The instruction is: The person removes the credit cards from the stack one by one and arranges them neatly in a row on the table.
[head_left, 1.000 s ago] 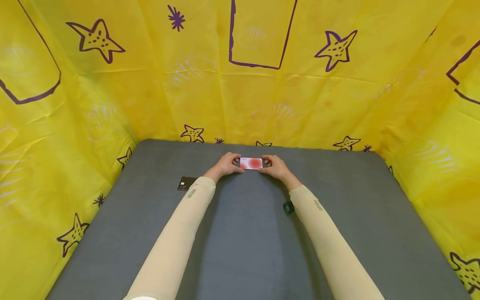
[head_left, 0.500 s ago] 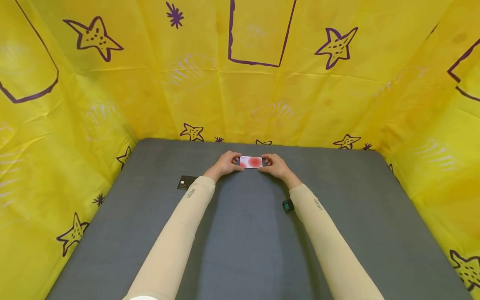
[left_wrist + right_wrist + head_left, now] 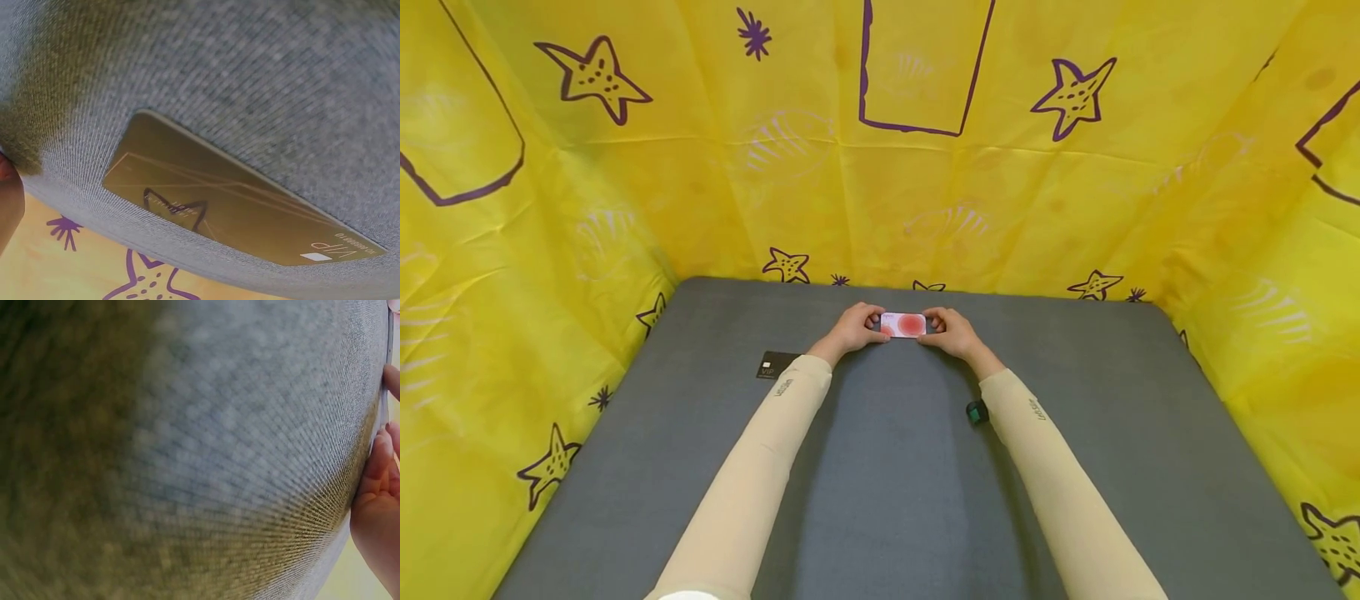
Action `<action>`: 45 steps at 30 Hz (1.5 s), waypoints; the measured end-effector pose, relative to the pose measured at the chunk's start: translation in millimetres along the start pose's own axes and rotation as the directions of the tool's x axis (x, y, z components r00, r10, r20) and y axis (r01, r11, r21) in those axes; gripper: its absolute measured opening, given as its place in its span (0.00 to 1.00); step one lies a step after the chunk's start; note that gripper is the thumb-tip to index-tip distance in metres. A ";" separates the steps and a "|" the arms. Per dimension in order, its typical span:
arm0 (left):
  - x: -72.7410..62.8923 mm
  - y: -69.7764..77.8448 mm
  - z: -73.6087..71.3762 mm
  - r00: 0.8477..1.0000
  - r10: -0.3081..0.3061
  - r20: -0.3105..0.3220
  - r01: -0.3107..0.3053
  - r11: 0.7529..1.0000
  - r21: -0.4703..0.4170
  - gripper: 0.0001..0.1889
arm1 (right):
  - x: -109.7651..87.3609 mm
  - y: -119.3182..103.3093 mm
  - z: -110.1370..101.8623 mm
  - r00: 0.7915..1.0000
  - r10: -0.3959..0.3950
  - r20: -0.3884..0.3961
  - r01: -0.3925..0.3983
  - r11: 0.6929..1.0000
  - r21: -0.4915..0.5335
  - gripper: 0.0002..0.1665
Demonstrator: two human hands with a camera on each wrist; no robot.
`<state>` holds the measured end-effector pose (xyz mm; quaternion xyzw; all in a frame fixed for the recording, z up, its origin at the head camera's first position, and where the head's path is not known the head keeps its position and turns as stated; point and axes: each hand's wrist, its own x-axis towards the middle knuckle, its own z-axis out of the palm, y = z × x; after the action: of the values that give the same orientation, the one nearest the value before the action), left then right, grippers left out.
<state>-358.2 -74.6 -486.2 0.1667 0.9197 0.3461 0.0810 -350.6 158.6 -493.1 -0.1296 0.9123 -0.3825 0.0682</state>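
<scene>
A small white-and-pink card [image 3: 903, 325] with red circles is held lengthwise between both hands near the far side of the grey table. My left hand [image 3: 853, 327] pinches its left end, thumb on the near edge and fingers at the far corner. At the other end my right hand [image 3: 952, 332] grips it the same way. In the right wrist view, curled fingers of the right hand [image 3: 378, 515] show at the right border. A black VIP card [image 3: 231, 200] lies flat near the left forearm, partly covered by the sleeve in the head view.
The grey cloth-covered table [image 3: 887, 492] has yellow curtains [image 3: 775, 192] with purple starfish along its back and sides. A small dark-green object [image 3: 977, 412] is beside the right sleeve cuff. Both forearms stretch across the table.
Both hands keep hold of the white-and-pink card in nearly the same place. A dark border around it showed a second ago and is now hardly visible. The VIP card stays put.
</scene>
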 end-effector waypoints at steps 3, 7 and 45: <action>-0.1 -0.3 1.0 1.000 0.013 -0.005 -0.013 1.000 0.005 0.29 | -1.7 -0.5 -0.7 1.000 -0.016 -0.012 0.016 1.000 -0.002 0.31; -0.7 0.2 1.4 1.000 0.022 -0.013 -0.021 1.000 0.009 0.29 | -1.7 0.3 -0.6 0.998 -0.056 -0.029 0.056 0.998 -0.010 0.31; -26.6 3.4 -5.7 0.968 0.204 -0.146 -0.209 0.978 -0.019 0.31 | -24.9 -14.3 6.1 0.971 -0.194 -0.137 0.199 0.980 0.021 0.33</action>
<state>-334.0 -85.3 -478.8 0.2345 0.8947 0.3796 -0.0190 -322.7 152.1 -486.5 -0.1919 0.8908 -0.4108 -0.0292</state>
